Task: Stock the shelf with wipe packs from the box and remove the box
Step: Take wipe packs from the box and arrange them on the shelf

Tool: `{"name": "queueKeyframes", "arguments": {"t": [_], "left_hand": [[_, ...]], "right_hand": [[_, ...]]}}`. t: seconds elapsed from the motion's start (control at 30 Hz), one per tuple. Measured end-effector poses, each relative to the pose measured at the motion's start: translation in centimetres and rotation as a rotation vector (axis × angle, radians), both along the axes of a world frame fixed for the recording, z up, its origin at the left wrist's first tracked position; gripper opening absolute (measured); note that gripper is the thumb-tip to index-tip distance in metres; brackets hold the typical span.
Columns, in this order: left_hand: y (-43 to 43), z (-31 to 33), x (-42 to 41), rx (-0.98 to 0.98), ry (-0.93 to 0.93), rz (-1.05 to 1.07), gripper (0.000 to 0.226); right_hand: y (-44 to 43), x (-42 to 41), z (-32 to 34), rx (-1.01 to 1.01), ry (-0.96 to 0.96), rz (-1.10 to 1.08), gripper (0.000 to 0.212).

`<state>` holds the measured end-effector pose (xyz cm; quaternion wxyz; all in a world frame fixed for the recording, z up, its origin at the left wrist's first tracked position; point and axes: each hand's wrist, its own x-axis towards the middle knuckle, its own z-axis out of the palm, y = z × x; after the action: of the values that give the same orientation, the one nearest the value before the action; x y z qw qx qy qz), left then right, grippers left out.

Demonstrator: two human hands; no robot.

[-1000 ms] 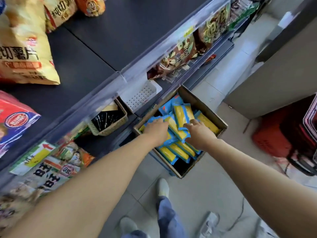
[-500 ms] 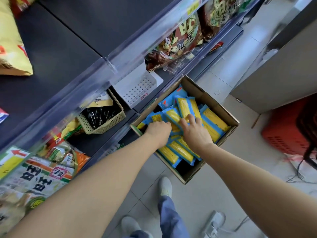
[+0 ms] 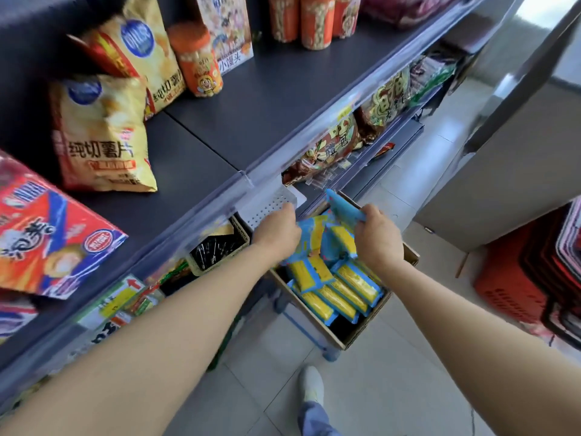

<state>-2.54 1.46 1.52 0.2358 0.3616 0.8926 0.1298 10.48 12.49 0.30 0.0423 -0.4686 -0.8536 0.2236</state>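
Left hand (image 3: 276, 230) grips wipe packs (image 3: 309, 236), right hand (image 3: 379, 239) fingers (image 3: 366, 214) pinch blue pack (image 3: 344, 206). Tip: lift clear of box (image 3: 358, 333) rim, keep flat, probably white basket (image 3: 268, 209) next.

Box (image 3: 347, 338) sits low, just beside the shelving front. Wipe packs (image 3: 341, 292) lie in the box, mostly at its near end. Above its far end, left hand (image 3: 276, 231) and right hand (image 3: 379, 242) each grip lifted packs. Left of the box: perforated tray (image 3: 267, 206), then wicker basket (image 3: 217, 251). Well right of the box: stacked baskets (image 3: 518, 278). Above and left of the box: upper shelf (image 3: 267, 99).
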Motion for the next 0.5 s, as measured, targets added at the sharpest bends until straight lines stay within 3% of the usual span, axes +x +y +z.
{"name": "queueKeyframes", "arguments": {"t": [0.1, 0.33, 0.5], "left_hand": [[-0.8, 5.6, -0.7, 0.147, -0.043, 0.096, 0.001], [-4.8, 21.7, -2.4, 0.508, 0.011, 0.235, 0.011], [-9.6, 30.8, -3.1, 0.685, 0.125, 0.303, 0.01]], "right_hand": [[-1.2, -1.0, 5.8, 0.018, 0.167, -0.05, 0.023], [-5.0, -3.6, 21.0, 0.154, 0.626, -0.006, 0.024], [-7.6, -6.1, 29.1, 0.139, 0.837, 0.111, 0.026]]}}
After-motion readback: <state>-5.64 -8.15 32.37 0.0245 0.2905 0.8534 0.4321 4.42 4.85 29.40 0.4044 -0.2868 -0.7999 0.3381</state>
